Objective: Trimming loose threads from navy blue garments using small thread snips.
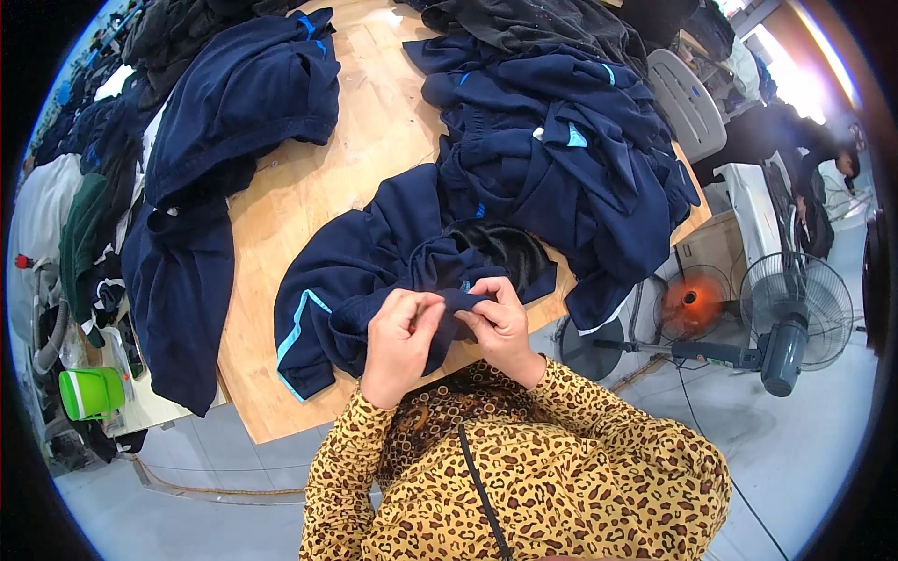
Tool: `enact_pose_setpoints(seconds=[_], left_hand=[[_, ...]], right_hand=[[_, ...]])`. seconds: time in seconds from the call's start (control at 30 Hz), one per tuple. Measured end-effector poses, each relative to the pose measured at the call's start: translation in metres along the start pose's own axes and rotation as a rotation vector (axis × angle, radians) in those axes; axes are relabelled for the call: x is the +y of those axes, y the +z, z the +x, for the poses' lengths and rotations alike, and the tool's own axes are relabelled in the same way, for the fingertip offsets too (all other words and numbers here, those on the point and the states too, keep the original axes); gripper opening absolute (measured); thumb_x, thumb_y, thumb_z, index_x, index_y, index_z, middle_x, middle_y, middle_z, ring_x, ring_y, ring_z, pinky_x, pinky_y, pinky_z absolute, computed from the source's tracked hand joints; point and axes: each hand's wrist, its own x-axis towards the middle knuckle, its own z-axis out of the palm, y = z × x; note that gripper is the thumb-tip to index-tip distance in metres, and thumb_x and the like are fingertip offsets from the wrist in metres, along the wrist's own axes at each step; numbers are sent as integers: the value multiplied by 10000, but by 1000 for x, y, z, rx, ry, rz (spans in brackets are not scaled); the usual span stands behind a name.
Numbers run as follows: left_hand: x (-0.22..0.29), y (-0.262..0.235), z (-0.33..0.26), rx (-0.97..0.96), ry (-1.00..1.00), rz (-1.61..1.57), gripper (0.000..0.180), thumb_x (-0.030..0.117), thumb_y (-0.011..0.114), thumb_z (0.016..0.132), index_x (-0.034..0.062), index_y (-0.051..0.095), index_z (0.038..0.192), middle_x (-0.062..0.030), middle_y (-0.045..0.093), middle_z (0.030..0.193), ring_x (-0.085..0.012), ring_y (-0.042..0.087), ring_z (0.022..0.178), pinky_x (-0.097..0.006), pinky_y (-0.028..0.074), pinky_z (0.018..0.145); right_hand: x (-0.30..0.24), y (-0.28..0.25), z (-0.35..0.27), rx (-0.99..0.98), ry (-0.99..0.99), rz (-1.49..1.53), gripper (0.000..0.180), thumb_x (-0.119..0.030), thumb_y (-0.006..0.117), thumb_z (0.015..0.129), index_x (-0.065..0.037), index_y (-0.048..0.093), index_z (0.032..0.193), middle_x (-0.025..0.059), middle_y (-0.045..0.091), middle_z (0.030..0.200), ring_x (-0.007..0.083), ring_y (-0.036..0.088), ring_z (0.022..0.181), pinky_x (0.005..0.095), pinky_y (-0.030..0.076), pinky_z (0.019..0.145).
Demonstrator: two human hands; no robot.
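A navy garment (365, 252) with light blue piping is gathered at the near edge of the wooden table (374, 93). My left hand (398, 338) pinches its edge between thumb and fingers. Close beside it, my right hand (500, 323) grips the same edge, so a short stretch of navy cloth runs between the two. A shiny black patch of fabric shows on the garment behind my right hand. Which part of the garment I hold, I cannot tell.
Navy garments with blue trim lie in a heap (552, 140) at the right and another pile (243, 103) at the left. A grey chair back (687, 103) stands beyond the right heap. Fans (795, 309) stand at the right; a green bucket (92, 393) sits at the left.
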Motion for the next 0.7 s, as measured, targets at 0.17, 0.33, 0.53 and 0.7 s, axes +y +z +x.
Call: enact_pose_setpoints(seconds=[0.17,0.33,0.53,0.7], left_hand=[[1,18,2,24,114,50,66,32,641,829,-16,632,873,-69,573,806,-137,525,614,-242,422,561],[-6,26,3,76,260,344,89,-14,572,781,3,528,857,-155,540,836,-348,568,757,-404,475,621],[-20,8,7,56,-199,-313,101,71,603,872,-30,593,872,-27,531,751,-70,464,630,-217,392,572],[-7,4,12,-6,17,-36,90,70,653,832,-16,650,859,-43,568,780,-111,520,639,-241,414,569]], right_hand=[[3,0,-3,-26,-170,-85,127,73,679,678,20,641,788,119,552,942,258,547,853,311,456,714],[10,0,-5,-7,-283,-159,132,73,682,664,12,643,774,118,553,938,275,545,862,328,456,731],[0,-1,-2,-17,-5,-8,91,11,707,731,18,656,806,95,541,931,213,547,837,277,451,703],[3,1,-2,-16,67,75,90,7,706,738,24,649,805,91,540,940,200,548,837,271,452,702]])
